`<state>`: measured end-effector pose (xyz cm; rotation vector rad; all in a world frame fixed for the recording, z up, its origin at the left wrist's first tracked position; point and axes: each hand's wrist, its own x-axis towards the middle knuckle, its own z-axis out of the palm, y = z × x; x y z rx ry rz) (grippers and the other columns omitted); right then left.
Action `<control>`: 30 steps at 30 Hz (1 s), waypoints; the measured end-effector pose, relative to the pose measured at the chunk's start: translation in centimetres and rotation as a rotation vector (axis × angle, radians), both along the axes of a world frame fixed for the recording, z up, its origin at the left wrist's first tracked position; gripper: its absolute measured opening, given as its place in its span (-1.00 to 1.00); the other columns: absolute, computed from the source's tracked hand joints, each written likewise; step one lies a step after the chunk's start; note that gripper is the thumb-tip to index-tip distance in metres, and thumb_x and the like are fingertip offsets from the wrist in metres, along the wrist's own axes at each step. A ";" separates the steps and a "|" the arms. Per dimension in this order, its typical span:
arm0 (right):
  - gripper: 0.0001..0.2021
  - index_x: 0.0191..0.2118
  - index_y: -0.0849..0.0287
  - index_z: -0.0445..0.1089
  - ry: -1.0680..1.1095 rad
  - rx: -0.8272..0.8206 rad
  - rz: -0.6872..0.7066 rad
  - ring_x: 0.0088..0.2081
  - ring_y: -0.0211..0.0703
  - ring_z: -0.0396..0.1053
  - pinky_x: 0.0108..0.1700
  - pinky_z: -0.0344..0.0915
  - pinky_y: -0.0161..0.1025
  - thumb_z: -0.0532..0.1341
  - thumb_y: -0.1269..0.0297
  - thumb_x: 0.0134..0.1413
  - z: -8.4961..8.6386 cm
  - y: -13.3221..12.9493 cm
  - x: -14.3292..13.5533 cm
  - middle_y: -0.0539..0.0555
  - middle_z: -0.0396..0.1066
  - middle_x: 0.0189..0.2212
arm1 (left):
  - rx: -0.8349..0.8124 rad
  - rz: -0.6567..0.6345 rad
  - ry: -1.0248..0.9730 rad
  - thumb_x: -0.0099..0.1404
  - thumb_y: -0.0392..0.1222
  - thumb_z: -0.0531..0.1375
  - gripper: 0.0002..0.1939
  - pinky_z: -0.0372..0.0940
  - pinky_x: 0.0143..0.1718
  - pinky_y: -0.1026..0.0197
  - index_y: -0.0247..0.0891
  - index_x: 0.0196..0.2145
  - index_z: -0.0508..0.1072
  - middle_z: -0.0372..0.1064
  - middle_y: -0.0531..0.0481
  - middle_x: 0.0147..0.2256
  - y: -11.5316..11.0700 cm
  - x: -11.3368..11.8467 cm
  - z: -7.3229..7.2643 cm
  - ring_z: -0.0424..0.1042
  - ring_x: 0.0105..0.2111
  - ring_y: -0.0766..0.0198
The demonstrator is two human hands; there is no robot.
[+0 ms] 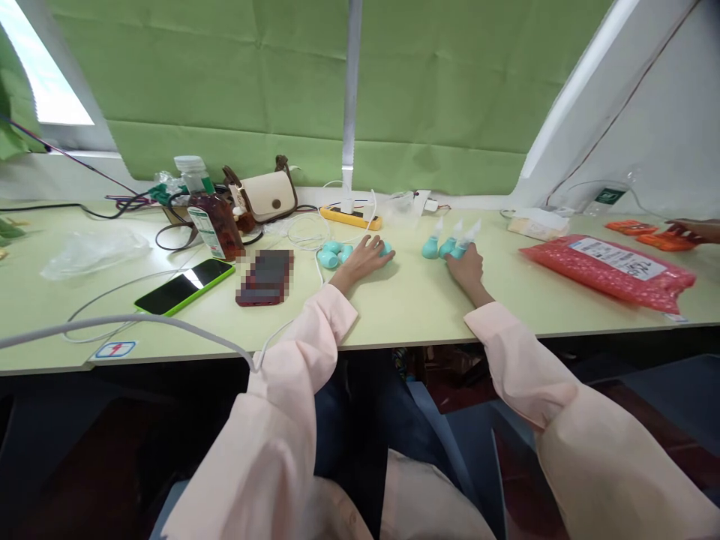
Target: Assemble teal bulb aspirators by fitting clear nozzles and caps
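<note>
Several round teal pieces [329,256] lie on the pale green table in a small group. My left hand [364,259] reaches over the right side of that group, its fingers curved round a teal piece at its fingertips. To the right, teal bulbs with clear pointed tips [430,247] stand upright side by side. My right hand [466,268] has its fingers closed on the rightmost bulb, whose clear tip sticks up above them.
Left are a phone with a green case [185,287], a dark red phone [265,277], a bottle [214,221], a bag [267,196] and cables. A yellow power strip [349,217] lies behind. Right are a red bubble-wrap package [610,271] and another person's hand on orange packets [667,241].
</note>
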<state>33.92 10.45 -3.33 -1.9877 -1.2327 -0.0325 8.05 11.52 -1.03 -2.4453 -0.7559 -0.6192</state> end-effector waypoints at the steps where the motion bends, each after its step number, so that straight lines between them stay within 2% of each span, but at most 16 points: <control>1: -0.66 -0.08 0.25 0.16 -0.004 0.015 0.003 -0.23 -0.16 0.27 -0.22 0.24 -0.11 0.06 0.17 0.06 0.0 -0.1 -0.1 0.11 0.25 -0.20 | -0.011 -0.003 -0.022 0.25 -0.34 -0.06 -0.73 0.04 -0.08 -0.05 -0.26 -0.12 0.28 0.29 -0.23 -0.16 -0.3 0.0 0.2 0.18 -0.06 0.06; 5: -0.55 -0.09 0.29 0.11 -0.038 0.110 0.041 -0.26 0.01 0.25 -0.28 0.19 -0.07 0.12 0.13 -0.09 0.6 -0.5 -0.6 0.21 0.27 -0.29 | -0.059 0.002 -0.161 0.27 -0.19 -0.10 -0.71 0.07 -0.15 0.00 -0.27 -0.11 0.27 0.26 -0.23 -0.15 -2.0 0.1 1.4 0.18 -0.09 0.04; 10: -0.63 -0.08 0.32 0.02 -0.163 0.310 0.170 -0.14 0.04 0.16 -0.16 0.09 -0.02 -0.05 0.22 -0.01 2.1 -2.0 -3.1 0.29 0.19 -0.18 | -0.142 0.049 -0.440 0.29 -0.15 -0.15 -0.67 0.09 -0.18 0.07 -0.33 -0.19 0.32 0.28 -0.22 -0.19 -3.9 -0.2 2.7 0.19 -0.13 0.08; 12: -0.68 -0.13 0.30 0.08 -0.230 0.355 0.270 -0.14 0.01 0.15 -0.14 0.09 -0.06 -0.06 0.26 -0.03 2.3 -2.9 -5.2 0.27 0.18 -0.19 | -0.188 0.071 -0.562 0.28 -0.13 -0.15 -0.66 0.11 -0.22 0.11 -0.34 -0.24 0.33 0.32 -0.19 -0.28 -4.4 -0.6 2.9 0.24 -0.21 0.13; 14: -0.76 -0.27 0.23 0.18 -0.306 0.349 0.415 -0.22 -0.05 0.19 -0.20 0.14 -0.15 0.03 0.28 -0.14 2.1 -3.8 -7.8 0.18 0.24 -0.29 | -0.259 0.070 -0.653 0.27 -0.07 -0.13 -0.65 0.15 -0.33 0.18 -0.34 -0.31 0.35 0.33 -0.09 -0.45 -4.7 -1.1 2.8 0.29 -0.37 0.20; 17: -0.83 -0.44 0.16 0.23 -0.395 0.304 0.583 -0.36 -0.11 0.21 -0.36 0.16 -0.25 0.13 0.29 -0.31 1.8 -4.7 -11.5 0.06 0.26 -0.49 | -0.406 0.021 -0.723 0.27 -0.01 -0.14 -0.58 0.15 -0.53 0.29 -0.34 -0.45 0.35 0.18 0.09 -0.70 -5.1 -1.9 2.3 0.24 -0.63 0.36; 19: -0.88 -0.49 0.17 0.23 -0.421 0.287 0.593 -0.40 -0.10 0.20 -0.42 0.12 -0.26 0.12 0.30 -0.30 1.8 -5.1 -13.0 0.06 0.24 -0.55 | -0.503 -0.016 -0.758 0.29 -0.03 -0.15 -0.56 0.14 -0.60 0.33 -0.35 -0.51 0.33 0.13 0.14 -0.72 -5.3 -2.5 1.9 0.18 -0.70 0.43; 23: -0.86 -0.52 0.21 0.27 -0.446 0.241 0.540 -0.45 -0.09 0.20 -0.47 0.04 -0.25 0.08 0.24 -0.21 1.9 -5.5 -13.6 0.10 0.24 -0.59 | -0.680 -0.097 -0.790 0.26 -0.07 -0.03 -0.68 0.18 -0.62 0.35 -0.38 -0.46 0.32 0.22 0.13 -0.61 -5.5 -3.2 1.4 0.21 -0.68 0.48; 26: -0.82 -0.52 0.22 0.31 -0.462 0.194 0.536 -0.48 -0.09 0.22 -0.50 0.01 -0.27 0.07 0.22 -0.17 1.8 -5.7 -13.3 0.12 0.27 -0.60 | -0.794 -0.147 -0.787 0.24 -0.03 -0.02 -0.64 0.11 -0.67 0.38 -0.37 -0.53 0.32 0.16 0.17 -0.70 -5.8 -3.0 1.4 0.15 -0.73 0.49; 30: -0.84 -0.47 0.23 0.35 -0.468 0.164 0.599 -0.42 -0.07 0.27 -0.48 0.04 -0.27 0.09 0.28 -0.16 1.4 -5.8 -13.2 0.13 0.32 -0.55 | -0.906 -0.140 -0.782 0.09 0.03 0.12 -0.60 -0.01 -0.73 0.37 -0.36 -0.69 0.27 0.02 0.21 -0.81 -6.2 -2.3 1.2 0.08 -0.78 0.50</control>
